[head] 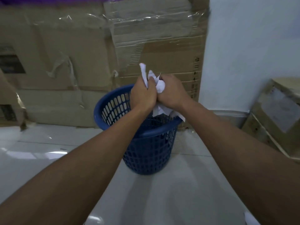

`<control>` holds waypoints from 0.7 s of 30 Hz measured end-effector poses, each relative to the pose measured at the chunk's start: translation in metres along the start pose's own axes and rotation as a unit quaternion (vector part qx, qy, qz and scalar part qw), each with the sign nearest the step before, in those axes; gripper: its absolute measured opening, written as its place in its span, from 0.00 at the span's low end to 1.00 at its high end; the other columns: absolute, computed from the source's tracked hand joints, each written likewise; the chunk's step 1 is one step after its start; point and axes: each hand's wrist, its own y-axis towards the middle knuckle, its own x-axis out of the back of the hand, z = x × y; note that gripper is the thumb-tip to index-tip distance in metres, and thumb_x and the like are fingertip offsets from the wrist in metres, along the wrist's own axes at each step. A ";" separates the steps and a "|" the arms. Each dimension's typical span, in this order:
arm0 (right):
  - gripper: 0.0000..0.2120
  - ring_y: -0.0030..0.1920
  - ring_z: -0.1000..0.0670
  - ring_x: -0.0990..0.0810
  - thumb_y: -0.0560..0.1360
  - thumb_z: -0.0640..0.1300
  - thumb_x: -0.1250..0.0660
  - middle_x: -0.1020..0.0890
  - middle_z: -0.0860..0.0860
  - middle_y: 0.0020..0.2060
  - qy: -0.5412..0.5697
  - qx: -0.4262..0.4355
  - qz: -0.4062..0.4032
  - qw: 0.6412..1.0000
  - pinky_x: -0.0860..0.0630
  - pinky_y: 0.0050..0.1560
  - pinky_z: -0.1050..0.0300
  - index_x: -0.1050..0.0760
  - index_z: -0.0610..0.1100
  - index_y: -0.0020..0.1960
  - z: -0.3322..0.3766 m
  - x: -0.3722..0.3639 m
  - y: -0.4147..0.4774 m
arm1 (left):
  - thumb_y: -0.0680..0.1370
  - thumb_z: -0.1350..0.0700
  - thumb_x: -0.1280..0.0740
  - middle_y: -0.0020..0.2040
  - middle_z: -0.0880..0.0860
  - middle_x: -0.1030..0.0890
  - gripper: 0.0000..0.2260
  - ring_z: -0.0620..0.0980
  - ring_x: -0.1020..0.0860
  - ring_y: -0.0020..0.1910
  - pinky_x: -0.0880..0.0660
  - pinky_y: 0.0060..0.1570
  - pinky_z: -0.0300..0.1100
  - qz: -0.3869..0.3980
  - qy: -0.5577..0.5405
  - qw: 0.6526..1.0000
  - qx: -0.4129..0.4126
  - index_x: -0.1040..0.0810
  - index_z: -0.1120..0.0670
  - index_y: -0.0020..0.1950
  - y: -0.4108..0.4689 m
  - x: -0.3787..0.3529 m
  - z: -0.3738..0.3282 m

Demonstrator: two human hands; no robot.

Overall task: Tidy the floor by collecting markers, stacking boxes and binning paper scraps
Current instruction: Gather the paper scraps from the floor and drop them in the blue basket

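White paper scraps (pixel 158 86) sit crumpled between our left hand (pixel 142 95) and right hand (pixel 172 93), both clenched around them above the blue mesh bin (pixel 146 153), toward its 12 o'clock rim; light, soft, springy, so we squeeze the wad's middle

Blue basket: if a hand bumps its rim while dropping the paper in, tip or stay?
The blue basket likely tips easily: it narrows toward its base, and perforated plastic walls suggest low weight. It stands on glossy floor tiles, so it may slide instead. Contents look like paper only, little ballast.
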 end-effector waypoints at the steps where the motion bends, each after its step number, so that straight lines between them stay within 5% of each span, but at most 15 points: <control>1: 0.11 0.47 0.48 0.21 0.73 0.47 0.29 0.20 0.44 0.50 0.000 -0.012 0.013 1.000 0.28 0.42 0.57 0.23 0.40 0.50 -0.001 -0.004 0.000 | 0.81 0.43 0.44 0.53 0.50 0.18 0.17 0.51 0.20 0.52 0.24 0.50 0.46 -0.001 0.012 1.000 0.010 0.24 0.50 0.63 0.001 0.003 0.005; 4: 0.25 0.61 0.49 0.26 0.71 0.50 0.27 0.28 0.46 0.64 0.003 -0.033 0.040 0.999 0.28 0.57 0.57 0.28 0.45 0.66 -0.001 -0.009 0.001 | 0.79 0.39 0.43 0.49 0.50 0.18 0.19 0.52 0.19 0.48 0.23 0.47 0.48 0.008 0.056 0.998 0.024 0.22 0.50 0.54 0.003 0.009 0.015; 7: 0.32 0.65 0.47 0.28 0.70 0.55 0.27 0.30 0.47 0.68 -0.026 -0.056 0.052 0.997 0.27 0.64 0.48 0.31 0.47 0.70 -0.004 -0.007 0.002 | 0.74 0.30 0.44 0.59 0.51 0.20 0.29 0.53 0.22 0.57 0.26 0.59 0.57 -0.004 0.096 0.995 0.038 0.23 0.50 0.60 0.003 0.013 0.018; 10: 0.27 0.59 0.49 0.25 0.71 0.58 0.28 0.26 0.48 0.63 -0.020 -0.070 0.035 0.997 0.25 0.59 0.50 0.27 0.46 0.65 -0.008 -0.005 -0.001 | 0.74 0.30 0.42 0.64 0.50 0.25 0.29 0.52 0.25 0.61 0.29 0.64 0.57 -0.034 0.091 0.994 0.045 0.26 0.50 0.64 0.004 0.012 0.019; 13: 0.12 0.51 0.52 0.21 0.75 0.52 0.31 0.18 0.51 0.51 -0.030 -0.069 -0.016 0.997 0.22 0.54 0.51 0.20 0.46 0.54 -0.014 -0.003 -0.003 | 0.79 0.38 0.41 0.59 0.49 0.22 0.16 0.51 0.25 0.59 0.27 0.61 0.52 -0.045 0.083 0.995 0.027 0.25 0.48 0.56 0.005 0.009 0.020; 16: 0.07 0.42 0.53 0.19 0.76 0.48 0.33 0.17 0.53 0.39 -0.026 -0.072 -0.066 0.995 0.20 0.48 0.51 0.18 0.47 0.43 -0.019 0.003 -0.008 | 0.81 0.47 0.40 0.49 0.47 0.19 0.09 0.45 0.23 0.48 0.26 0.50 0.43 -0.037 0.064 0.997 -0.005 0.22 0.49 0.51 0.004 0.000 0.018; 19: 0.08 0.39 0.54 0.19 0.76 0.46 0.35 0.17 0.54 0.36 -0.031 -0.062 -0.120 0.990 0.20 0.45 0.52 0.20 0.49 0.40 -0.021 0.015 -0.016 | 0.81 0.50 0.38 0.41 0.41 0.21 0.08 0.36 0.25 0.39 0.32 0.37 0.32 -0.023 0.045 0.998 -0.025 0.21 0.49 0.49 -0.001 -0.018 0.008; 21: 0.08 0.40 0.53 0.19 0.76 0.46 0.35 0.17 0.54 0.37 -0.025 -0.067 -0.160 0.985 0.21 0.46 0.52 0.19 0.47 0.41 -0.024 0.027 -0.023 | 0.81 0.50 0.38 0.40 0.40 0.22 0.08 0.34 0.26 0.39 0.33 0.36 0.30 -0.005 0.042 0.998 -0.039 0.21 0.48 0.49 -0.008 -0.032 -0.002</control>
